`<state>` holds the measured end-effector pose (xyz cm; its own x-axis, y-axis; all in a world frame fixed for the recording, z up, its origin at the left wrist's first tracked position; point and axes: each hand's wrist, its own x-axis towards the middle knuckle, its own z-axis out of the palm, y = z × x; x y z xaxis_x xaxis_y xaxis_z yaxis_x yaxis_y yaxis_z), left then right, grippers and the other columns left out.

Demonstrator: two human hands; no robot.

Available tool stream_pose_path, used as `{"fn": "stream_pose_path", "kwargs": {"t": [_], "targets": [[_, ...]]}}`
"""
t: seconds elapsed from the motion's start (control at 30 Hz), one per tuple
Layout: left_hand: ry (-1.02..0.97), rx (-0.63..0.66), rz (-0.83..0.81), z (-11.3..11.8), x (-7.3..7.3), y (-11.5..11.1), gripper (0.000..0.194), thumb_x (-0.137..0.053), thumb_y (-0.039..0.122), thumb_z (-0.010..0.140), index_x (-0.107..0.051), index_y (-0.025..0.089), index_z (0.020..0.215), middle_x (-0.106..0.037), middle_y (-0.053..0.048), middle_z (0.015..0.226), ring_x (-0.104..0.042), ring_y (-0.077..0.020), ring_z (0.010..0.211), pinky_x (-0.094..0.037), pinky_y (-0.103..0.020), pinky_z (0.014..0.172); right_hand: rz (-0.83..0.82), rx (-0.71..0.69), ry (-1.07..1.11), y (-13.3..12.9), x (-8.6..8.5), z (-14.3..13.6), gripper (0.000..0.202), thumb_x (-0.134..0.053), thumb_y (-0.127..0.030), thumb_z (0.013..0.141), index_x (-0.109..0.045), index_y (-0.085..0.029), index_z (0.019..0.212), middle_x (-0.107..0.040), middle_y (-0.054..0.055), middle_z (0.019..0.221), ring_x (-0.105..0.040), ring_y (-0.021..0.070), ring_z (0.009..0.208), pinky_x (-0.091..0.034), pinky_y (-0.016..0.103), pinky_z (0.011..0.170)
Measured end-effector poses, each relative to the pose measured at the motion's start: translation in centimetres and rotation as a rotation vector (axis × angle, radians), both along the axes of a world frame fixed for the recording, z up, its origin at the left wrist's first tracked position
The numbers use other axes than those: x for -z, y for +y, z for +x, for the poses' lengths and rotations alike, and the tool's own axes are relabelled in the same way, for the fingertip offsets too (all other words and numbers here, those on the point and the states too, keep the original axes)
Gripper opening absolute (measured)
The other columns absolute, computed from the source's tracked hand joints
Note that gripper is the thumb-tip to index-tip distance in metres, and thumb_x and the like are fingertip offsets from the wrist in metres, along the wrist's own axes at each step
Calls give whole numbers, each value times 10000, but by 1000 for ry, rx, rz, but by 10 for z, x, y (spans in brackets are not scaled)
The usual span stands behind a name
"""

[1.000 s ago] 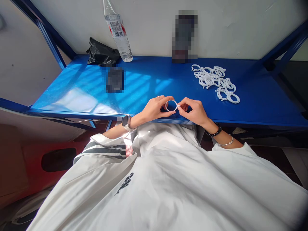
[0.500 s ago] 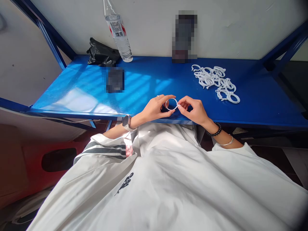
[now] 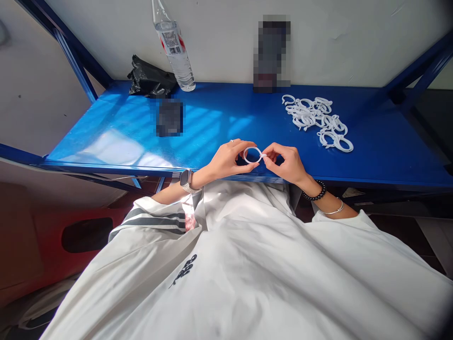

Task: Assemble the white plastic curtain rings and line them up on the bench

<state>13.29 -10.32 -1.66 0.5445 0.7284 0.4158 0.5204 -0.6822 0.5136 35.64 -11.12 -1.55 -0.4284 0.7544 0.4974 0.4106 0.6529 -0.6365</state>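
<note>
A white ring [image 3: 252,148] is held between my two hands above the front edge of the blue table [image 3: 226,108]. My left hand [image 3: 233,158] curves its thumb and fingers around the ring from the left. On the other side, my right hand [image 3: 283,162] pinches the small tab at the ring's right side between thumb and fingertips. Several more white rings with small tabs lie in a loose pile [image 3: 314,118] on the table, behind and to the right of my right hand.
At the back left stand a clear water bottle [image 3: 177,56] and a crumpled black plastic bag [image 3: 150,80]. A blurred dark object [image 3: 170,118] lies before them. Another blurred dark item [image 3: 271,54] leans against the wall. Blue posts rise at both sides.
The ring has tilted slightly, and the fingertips of both hands have shifted a little around it. Everything else stays where it was.
</note>
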Motion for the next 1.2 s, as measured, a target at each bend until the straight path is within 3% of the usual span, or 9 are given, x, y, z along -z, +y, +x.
{"fn": "stream_pose_path", "kwargs": {"t": [0.2, 0.47, 0.73, 0.93, 1.2], "targets": [[7, -2, -12, 0, -1, -1, 491, -629, 549, 879, -659, 164, 1181, -722, -67, 922, -651, -178, 789, -498, -281, 736, 29, 6, 15, 1, 1, 0, 132, -604, -304, 878, -599, -226, 771, -638, -21, 636, -555, 135, 532, -471, 270, 526], [18, 2, -7, 0, 0, 0, 565, -608, 598, 893, -599, 182, 1276, -694, -38, 871, -640, -166, 747, -493, -272, 724, 21, 43, 24, 2, 1, 2, 204, -608, -377, 914, -589, -233, 770, -639, -22, 627, -563, 137, 531, -477, 269, 530], [-71, 59, 83, -1, 3, 2, 527, -392, 619, 1014, -668, 174, 957, -622, -37, 707, -569, -147, 640, -426, -273, 611, -67, -42, 30, 2, 0, 2, 254, -558, -412, 966, -582, -220, 802, -624, -23, 622, -580, 127, 524, -474, 254, 533], [-55, 38, 104, 0, 2, 2, 602, -277, 621, 1040, -507, 196, 681, -480, -8, 574, -451, -136, 549, -338, -287, 558, -86, -122, 8, 3, 0, 4, 209, -530, -355, 963, -598, -212, 826, -641, -21, 640, -585, 122, 530, -472, 241, 535], [-57, 39, 114, 0, 3, 3, 596, -264, 591, 1055, -419, 194, 639, -450, 8, 546, -405, -112, 509, -301, -279, 546, -40, -145, -7, 3, 2, 4, 138, -556, -319, 935, -608, -217, 858, -645, -27, 647, -591, 126, 550, -482, 245, 557]]}}
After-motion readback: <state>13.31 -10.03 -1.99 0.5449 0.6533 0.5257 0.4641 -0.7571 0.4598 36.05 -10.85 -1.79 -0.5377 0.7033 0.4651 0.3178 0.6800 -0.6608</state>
